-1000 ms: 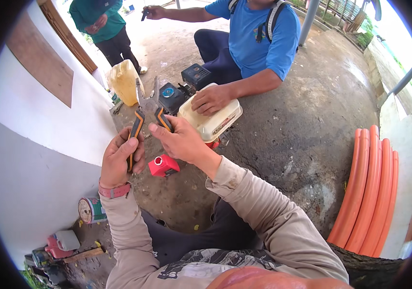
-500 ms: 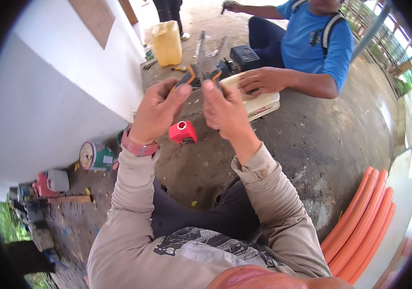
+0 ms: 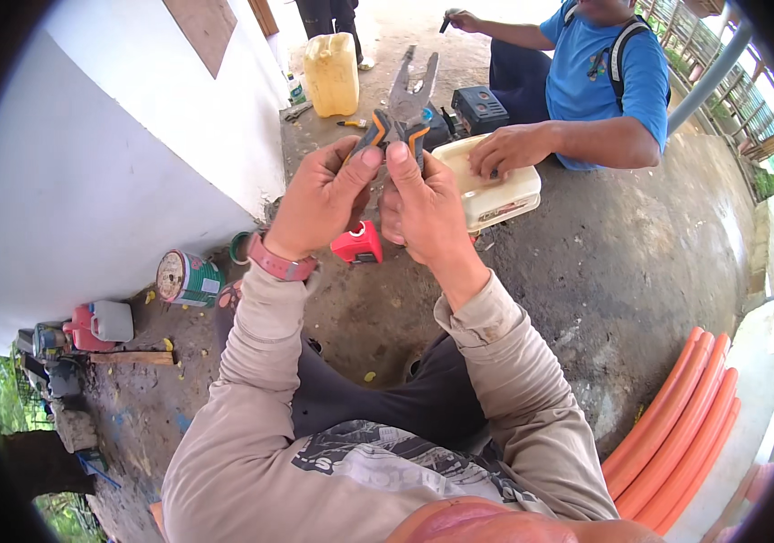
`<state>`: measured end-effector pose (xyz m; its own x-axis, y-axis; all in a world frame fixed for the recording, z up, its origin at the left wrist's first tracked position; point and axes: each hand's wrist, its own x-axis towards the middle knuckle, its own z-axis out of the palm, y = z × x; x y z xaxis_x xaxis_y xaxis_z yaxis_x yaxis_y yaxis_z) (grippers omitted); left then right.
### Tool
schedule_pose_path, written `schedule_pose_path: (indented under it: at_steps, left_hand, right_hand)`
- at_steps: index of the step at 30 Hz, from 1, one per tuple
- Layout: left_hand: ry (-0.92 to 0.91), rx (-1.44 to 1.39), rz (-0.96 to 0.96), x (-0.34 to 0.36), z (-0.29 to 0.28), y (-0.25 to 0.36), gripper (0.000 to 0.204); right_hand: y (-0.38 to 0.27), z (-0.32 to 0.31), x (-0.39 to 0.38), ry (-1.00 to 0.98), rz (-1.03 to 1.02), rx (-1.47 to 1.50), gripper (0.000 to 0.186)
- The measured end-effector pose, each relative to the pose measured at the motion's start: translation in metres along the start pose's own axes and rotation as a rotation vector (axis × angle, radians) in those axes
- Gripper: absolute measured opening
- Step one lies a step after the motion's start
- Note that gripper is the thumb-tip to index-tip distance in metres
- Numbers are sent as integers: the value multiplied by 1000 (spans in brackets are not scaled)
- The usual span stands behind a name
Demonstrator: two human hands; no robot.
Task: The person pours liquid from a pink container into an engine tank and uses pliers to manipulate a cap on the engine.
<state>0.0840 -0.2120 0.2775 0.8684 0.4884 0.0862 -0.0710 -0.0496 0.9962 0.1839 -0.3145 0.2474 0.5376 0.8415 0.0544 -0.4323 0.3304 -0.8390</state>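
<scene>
Both my hands grip a pair of pliers with dark, orange-trimmed handles, held up in front of me. Its jaws point away from me and stand apart. My left hand is closed round the left handle, thumb on top. Round the other handle my right hand is closed, its thumb also pressed along the top. Just beyond my right hand sits a cream plastic tub. A red plastic bottle stands on the ground below and between my hands.
A person in a blue shirt sits opposite, one hand in the tub. A yellow jerrycan stands by the white wall. Near it is a black box-shaped device. A paint can lies at left; orange pipes lie at right.
The pliers' jaws have spread wider, and the blur on them has gone. My hands still hold both handles. The view has shifted slightly; the other person's hand stays at the tub.
</scene>
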Motion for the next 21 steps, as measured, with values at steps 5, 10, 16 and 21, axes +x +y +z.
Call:
schedule_pose_path:
  at_steps: [5,10,16,21]
  left_hand:
    - [-79,-40,-107,-4,-27,9,32]
    - [-88,-48,-78,-4,-28,6,32]
    - [8,-151,-98,-3,-25,-1,31]
    - [155,-238,-35,-6,13,-16,31]
  right_hand:
    - [-6,-7,3,-107,74,-133,40]
    - [-12,-11,3,-145,84,-165,42]
    - [1,-9,0,-142,-12,-71,39]
    - [10,0,-2,19,-81,-145,40]
